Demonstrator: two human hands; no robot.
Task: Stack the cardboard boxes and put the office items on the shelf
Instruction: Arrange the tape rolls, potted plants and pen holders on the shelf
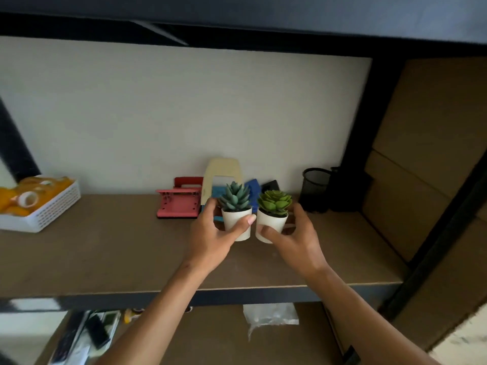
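Two small potted succulents in white pots sit side by side over the brown shelf board (105, 254). My left hand (213, 238) grips the pot of the blue-green succulent (235, 200), thumb across its front. My right hand (295, 238) grips the pot of the bright green succulent (274, 202). The two pots nearly touch. Whether they rest on the board or hover just above it I cannot tell. Stacked cardboard boxes (427, 143) stand to the right of the shelf's black post.
Behind the pots lie a red hole punch (179, 201), a beige punch (222, 169) and blue and black items. A black mesh pen cup (316, 185) stands at the right, a white basket (52, 209) of orange tape rolls at the left. The lower shelf holds a plastic bag (268, 316) and dark devices.
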